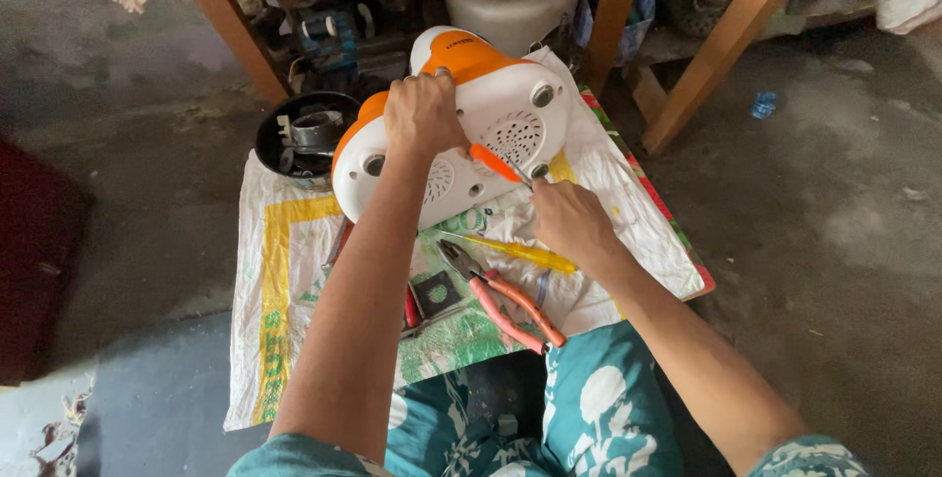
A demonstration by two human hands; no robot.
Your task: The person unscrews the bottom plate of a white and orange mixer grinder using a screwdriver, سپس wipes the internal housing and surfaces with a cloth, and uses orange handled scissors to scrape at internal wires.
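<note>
Pink-handled steel pliers lay spare; left hand clamped the white-and-orange plastic appliance housing steady while right hand pinched an orange-handled screwdriver against it.

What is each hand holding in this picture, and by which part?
The left hand clasps the white-and-orange plastic appliance base by its upper rim. The right hand grips an orange-handled screwdriver by the handle.
</note>
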